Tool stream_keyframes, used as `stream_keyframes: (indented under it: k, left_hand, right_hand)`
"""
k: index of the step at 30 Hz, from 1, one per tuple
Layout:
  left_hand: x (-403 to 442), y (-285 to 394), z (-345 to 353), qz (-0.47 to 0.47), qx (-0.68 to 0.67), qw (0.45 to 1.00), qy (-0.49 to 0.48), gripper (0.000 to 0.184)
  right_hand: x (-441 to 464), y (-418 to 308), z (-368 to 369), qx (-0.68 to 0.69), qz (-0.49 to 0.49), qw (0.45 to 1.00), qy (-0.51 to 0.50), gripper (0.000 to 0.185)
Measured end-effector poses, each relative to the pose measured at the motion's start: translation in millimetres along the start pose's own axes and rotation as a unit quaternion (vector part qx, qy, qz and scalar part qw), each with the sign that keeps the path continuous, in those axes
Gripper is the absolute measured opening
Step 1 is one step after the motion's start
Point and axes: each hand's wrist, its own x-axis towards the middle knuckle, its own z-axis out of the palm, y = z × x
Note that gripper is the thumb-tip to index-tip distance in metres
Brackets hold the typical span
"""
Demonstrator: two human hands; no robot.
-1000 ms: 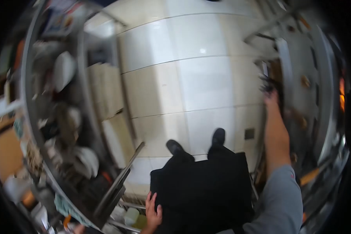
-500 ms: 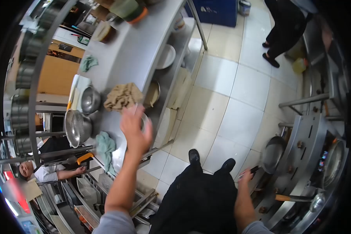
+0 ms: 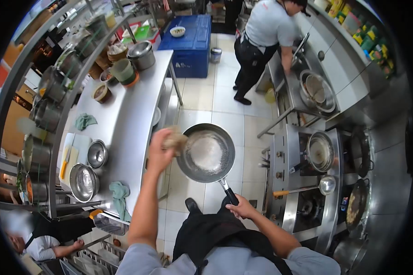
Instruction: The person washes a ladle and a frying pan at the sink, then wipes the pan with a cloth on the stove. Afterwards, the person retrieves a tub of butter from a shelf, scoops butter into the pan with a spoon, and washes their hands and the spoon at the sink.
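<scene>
My right hand (image 3: pixel 241 208) is closed round the black handle of a frying pan (image 3: pixel 206 153), which hangs in front of me above the floor. The pan's inside is grey with a pale, worn-looking middle. In my left hand (image 3: pixel 159 152) is a bunched brown cloth (image 3: pixel 175 141), blurred by motion, at the pan's left rim. Whether the cloth touches the pan I cannot tell.
On my left, a steel table (image 3: pixel 135 96) carries metal bowls (image 3: pixel 84 182), a knife (image 3: pixel 67 158) and green cloths (image 3: pixel 119 197). The stove (image 3: pixel 284 183) on my right holds another pan (image 3: pixel 320 151) and a ladle (image 3: pixel 326 184). A co-worker (image 3: pixel 268 32) stands at the sink ahead.
My left hand has picked the brown cloth up off the table. My right hand has brought the frying pan from the stove side to in front of me. The view has shifted too.
</scene>
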Motion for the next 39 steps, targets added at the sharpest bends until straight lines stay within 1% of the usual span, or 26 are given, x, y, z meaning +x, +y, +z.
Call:
stream_keyframes:
  k: [2,3,4,6,7,8,10,11,12,13,14,16,18,20,22,24,25,27,29,31,32,34,35,36,38,39]
  left_hand:
    - [18.3,31.4,23.6,0.111,0.148,0.981,-0.055,0.045]
    - [18.4,36.7,35.7,0.099,0.24,0.964,-0.058,0.044]
    - [14.7,35.9,49.3,0.083,0.329,0.939,-0.061,0.044]
    - [-5.8,25.1,81.1,0.012,0.249,0.968,0.001,0.044]
    - [-21.5,9.3,98.7,0.081,0.112,0.984,-0.114,0.042]
    - [-36.2,0.2,110.0,0.149,-0.028,0.962,-0.226,0.04]
    - [-53.8,15.2,100.3,0.185,-0.046,0.943,-0.273,0.04]
    - [-38.0,18.6,85.7,0.236,0.048,0.921,-0.306,0.037]
    - [-20.5,19.7,70.2,0.341,0.149,0.895,-0.245,0.033]
    - [-7.4,4.1,64.9,0.344,0.19,0.889,-0.235,0.028]
    - [11.3,14.3,45.1,0.357,0.232,0.889,-0.17,0.019]
    - [27.1,7.2,20.0,0.295,0.304,0.904,-0.058,0.022]
    - [3.1,-1.1,12.4,0.24,0.376,0.887,-0.118,0.026]
    - [-47.7,-0.6,35.8,0.09,0.314,0.927,-0.182,0.028]
    - [-96.8,11.3,75.5,-0.002,0.103,0.956,-0.274,0.034]
    - [-106.3,39.8,101.7,-0.025,-0.046,0.97,-0.238,0.037]
    - [-99.2,45.4,102.4,-0.022,-0.05,0.968,-0.244,0.037]
    - [-63.6,54.9,108.9,0.218,0.0,0.964,-0.151,0.026]
    - [-18.7,38.0,99.2,0.346,0.091,0.924,-0.137,0.016]
    - [14.6,26.7,76.0,0.216,0.248,0.937,-0.121,0.017]
    - [7.8,33.6,75.3,0.266,0.217,0.937,-0.065,0.017]
    - [-34.6,39.2,105.6,0.172,0.165,0.966,-0.104,0.022]
    - [-56.7,40.8,124.7,0.168,0.089,0.957,-0.218,0.031]
    - [-80.0,42.0,156.0,0.222,-0.078,0.931,-0.278,0.031]
    - [-80.0,79.9,170.5,0.228,-0.142,0.892,-0.362,0.023]
    - [-66.6,93.3,168.3,0.281,-0.045,0.91,-0.301,0.024]
  right_hand:
    - [-18.9,-43.2,-0.5,-0.127,0.023,0.99,-0.056,0.027]
    - [-27.7,-57.9,8.6,-0.208,-0.02,0.977,-0.032,0.031]
    - [-33.1,-63.6,17.3,-0.216,-0.027,0.975,-0.035,0.031]
    - [-39.3,-68.5,31.9,-0.216,-0.083,0.973,-0.02,0.034]
    - [-40.1,-69.5,38.6,-0.239,-0.109,0.965,-0.004,0.032]
    - [-38.6,-61.6,40.5,-0.243,-0.114,0.963,-0.003,0.032]
    - [-30.5,-36.5,42.8,-0.219,-0.158,0.962,0.035,0.03]
    - [-34.5,-33.0,44.5,-0.232,-0.157,0.958,0.058,0.029]
    - [-37.6,-29.9,43.5,-0.23,-0.152,0.959,0.058,0.029]
    - [-44.3,-39.6,44.3,-0.274,-0.153,0.947,0.073,0.029]
    - [-50.3,-43.2,45.3,-0.316,-0.152,0.932,0.09,0.028]
    - [-50.3,-38.4,48.3,-0.307,-0.159,0.931,0.113,0.027]
    - [-49.3,-47.6,51.7,-0.294,-0.191,0.924,0.153,0.027]
    - [-47.6,-51.3,52.9,-0.285,-0.183,0.927,0.162,0.026]
    - [-49.2,-49.1,52.0,-0.289,-0.176,0.928,0.152,0.025]
    - [-57.8,-46.1,46.2,-0.319,-0.157,0.923,0.148,0.025]
    - [-63.0,-44.7,42.9,-0.353,-0.139,0.914,0.141,0.024]
    - [-72.1,-39.6,39.5,-0.35,-0.131,0.915,0.154,0.024]
    - [-82.3,-33.6,40.1,-0.344,-0.123,0.915,0.169,0.024]
    - [-92.8,-28.1,42.3,-0.295,-0.141,0.924,0.2,0.023]
    - [-98.0,-27.7,44.2,-0.288,-0.138,0.924,0.209,0.023]
    - [-103.6,-28.9,47.5,-0.266,-0.141,0.928,0.22,0.023]
    - [-100.4,-14.6,42.6,-0.243,-0.121,0.937,0.219,0.022]
    - [-105.4,-13.5,39.7,-0.236,-0.121,0.937,0.228,0.022]
    - [-120.8,-11.2,32.9,-0.256,-0.132,0.924,0.252,0.025]
    - [-123.8,1.7,24.9,-0.27,-0.143,0.918,0.254,0.029]
